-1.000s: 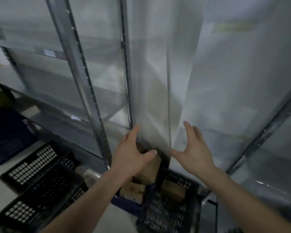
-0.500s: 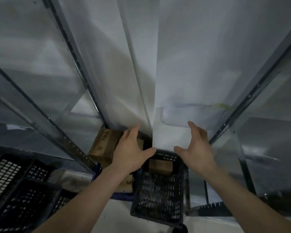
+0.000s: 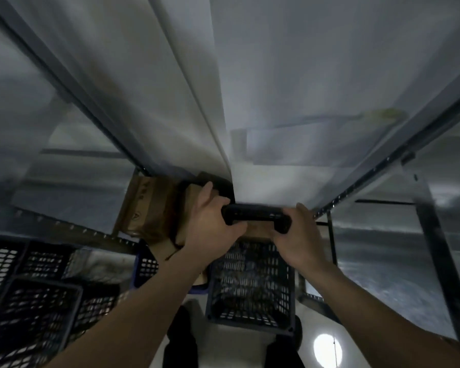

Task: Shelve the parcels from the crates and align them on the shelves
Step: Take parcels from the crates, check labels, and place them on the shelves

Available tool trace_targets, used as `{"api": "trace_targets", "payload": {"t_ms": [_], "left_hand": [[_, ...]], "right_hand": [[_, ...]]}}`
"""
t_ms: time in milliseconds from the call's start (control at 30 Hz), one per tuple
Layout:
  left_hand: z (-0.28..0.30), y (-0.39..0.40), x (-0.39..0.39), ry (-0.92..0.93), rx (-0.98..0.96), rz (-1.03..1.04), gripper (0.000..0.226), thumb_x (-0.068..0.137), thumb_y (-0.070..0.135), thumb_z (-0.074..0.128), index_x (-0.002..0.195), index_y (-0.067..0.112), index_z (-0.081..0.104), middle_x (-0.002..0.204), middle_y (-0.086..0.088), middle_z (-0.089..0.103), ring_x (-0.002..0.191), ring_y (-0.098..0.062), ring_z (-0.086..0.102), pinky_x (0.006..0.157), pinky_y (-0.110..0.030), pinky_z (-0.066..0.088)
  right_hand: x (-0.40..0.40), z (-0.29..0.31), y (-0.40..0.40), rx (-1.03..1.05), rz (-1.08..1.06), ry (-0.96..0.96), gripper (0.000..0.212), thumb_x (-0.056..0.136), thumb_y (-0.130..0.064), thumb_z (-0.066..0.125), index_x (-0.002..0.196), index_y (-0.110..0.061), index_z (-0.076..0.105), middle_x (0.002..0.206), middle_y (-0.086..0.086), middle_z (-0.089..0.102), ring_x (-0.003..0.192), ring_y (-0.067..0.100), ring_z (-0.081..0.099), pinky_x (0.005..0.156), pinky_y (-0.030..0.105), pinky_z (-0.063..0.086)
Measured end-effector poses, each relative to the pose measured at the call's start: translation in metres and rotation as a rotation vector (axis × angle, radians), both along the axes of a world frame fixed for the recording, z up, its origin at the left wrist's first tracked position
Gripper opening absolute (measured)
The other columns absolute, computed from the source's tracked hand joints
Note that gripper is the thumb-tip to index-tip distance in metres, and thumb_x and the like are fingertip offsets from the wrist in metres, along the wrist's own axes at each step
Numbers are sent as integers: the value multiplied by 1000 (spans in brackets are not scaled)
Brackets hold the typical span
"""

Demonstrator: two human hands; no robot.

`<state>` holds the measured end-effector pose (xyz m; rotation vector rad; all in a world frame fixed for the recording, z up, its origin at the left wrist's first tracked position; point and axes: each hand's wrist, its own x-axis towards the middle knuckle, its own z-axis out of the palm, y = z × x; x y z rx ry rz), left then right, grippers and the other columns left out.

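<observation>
Both hands, left hand (image 3: 210, 224) and right hand (image 3: 300, 232), curl round the far rim of the crate (image 3: 250, 285), a parcel (image 3: 255, 232) just beneath; tugging unevenly could tip it.

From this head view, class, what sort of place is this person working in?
Probably a stockroom or warehouse: metal shelving uprights, black plastic crates on the floor, and cardboard parcels waiting beside them.

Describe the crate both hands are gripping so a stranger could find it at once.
Start at the metal shelf upright on the right and drop to the floor. The crate stands there, dark, with perforated walls. Unlike the crates on the left, its far rim is gripped by the left hand and right hand.
</observation>
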<state>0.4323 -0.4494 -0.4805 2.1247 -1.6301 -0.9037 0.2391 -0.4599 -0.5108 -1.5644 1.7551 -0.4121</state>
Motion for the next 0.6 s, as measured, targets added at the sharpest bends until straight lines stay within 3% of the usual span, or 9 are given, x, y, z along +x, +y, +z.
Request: {"api": "trace_targets", "payload": {"t_ms": [67, 133, 233, 367, 433, 500, 600], "left_hand": [[-34, -12, 2, 53, 33, -21, 78, 83, 34, 76, 149, 19, 37, 154, 2, 36, 139, -18, 37, 103, -25, 37], [-72, -23, 4, 110, 93, -63, 85, 84, 33, 75, 153, 23, 27, 142, 8, 46, 127, -18, 49, 93, -25, 44], [-133, -34, 8, 129, 259, -134, 93, 86, 37, 72, 158, 25, 14, 152, -3, 43, 125, -26, 53, 96, -37, 51], [-200, -44, 18, 141, 408, -175, 92, 90, 40, 69, 158, 29, 9, 167, 4, 4, 112, -19, 58, 86, -32, 54], [-235, -53, 21, 141, 434, -172, 90, 91, 38, 69, 158, 29, 10, 167, 5, 0, 96, -16, 61, 76, -27, 53], [-271, -60, 24, 143, 450, -162, 88, 92, 36, 69, 158, 27, 11, 167, 4, 1, 112, -20, 59, 79, -22, 46], [-329, -71, 23, 152, 450, -133, 87, 92, 34, 69, 158, 22, 14, 166, 0, 8, 140, -20, 37, 87, -18, 33]], "right_hand": [[4, -24, -5, 71, -55, -37, 66, 91, -23, 72, 148, -13, 40, 115, -10, 55, 111, 13, 54, 89, 26, 43], [12, -54, -9, 121, -92, -26, 89, 89, -24, 70, 159, -22, 14, 129, 0, 60, 115, 24, 60, 94, 39, 52], [16, -123, -12, 152, -113, 10, 91, 79, -33, 69, 155, -34, 19, 123, -2, 64, 105, 24, 65, 82, 50, 57], [26, -192, -12, 230, -108, 51, 83, 76, -23, 69, 149, -31, 32, 132, -3, 60, 110, 21, 63, 81, 37, 53], [28, -225, -19, 265, -124, 46, 79, 79, -21, 69, 148, -30, 33, 125, -4, 64, 91, 13, 65, 67, 26, 49], [28, -261, -28, 301, -145, 45, 79, 86, -17, 69, 153, -28, 27, 114, -9, 60, 69, -1, 54, 53, 13, 38], [21, -311, -46, 313, -170, 44, 73, 89, -10, 67, 152, -23, 32, 101, -8, 61, 62, -2, 51, 45, 12, 38]]}}
